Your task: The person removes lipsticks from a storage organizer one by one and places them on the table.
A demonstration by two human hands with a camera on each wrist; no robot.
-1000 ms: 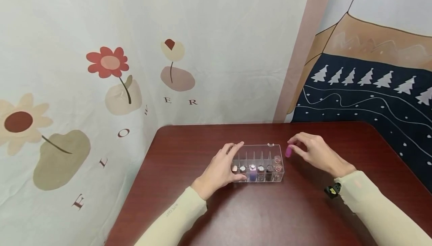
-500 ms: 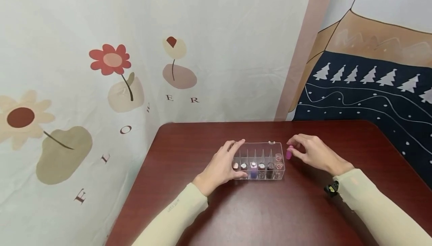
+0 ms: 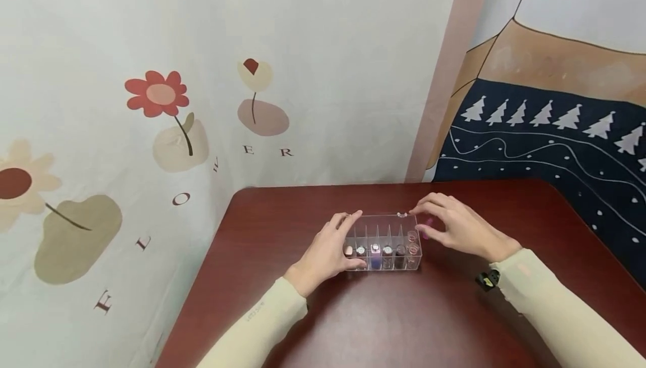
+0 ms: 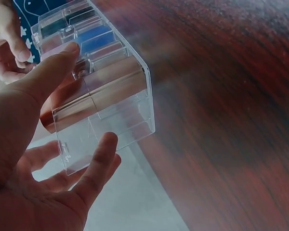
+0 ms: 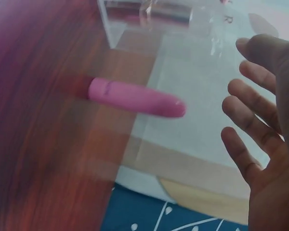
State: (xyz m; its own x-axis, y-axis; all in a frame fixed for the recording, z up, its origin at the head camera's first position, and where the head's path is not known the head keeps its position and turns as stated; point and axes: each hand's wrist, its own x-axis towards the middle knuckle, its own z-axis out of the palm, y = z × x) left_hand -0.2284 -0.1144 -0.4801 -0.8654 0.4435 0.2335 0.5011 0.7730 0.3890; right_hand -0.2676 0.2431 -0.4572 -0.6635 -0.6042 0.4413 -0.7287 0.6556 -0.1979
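Observation:
A clear plastic divided lipstick box [image 3: 384,233] sits on the table with small cosmetic tubes in its front compartments. My left hand [image 3: 323,250] holds its left end, thumb along the front and fingers round the back; in the left wrist view a copper-coloured tube [image 4: 101,96] shows through the wall near the thumb. Just off the box's right end stands a pink, round-topped lipstick-like tube [image 5: 135,98], upright on the table. My right hand [image 3: 461,228] hovers beside it, fingers spread and apart from the tube. In the head view the fingers partly hide it.
The reddish-brown wooden table [image 3: 378,323] extends in front of the box and to both sides. Behind it hangs a pale curtain with printed flowers [image 3: 161,94]. A dark blue cloth with white trees [image 3: 542,132] hangs at the right. A watch-like band [image 3: 487,280] is on the right wrist.
My right hand has let go of the pink tube, and its fingers have spread and shifted left toward the box. The left hand keeps its hold on the box.

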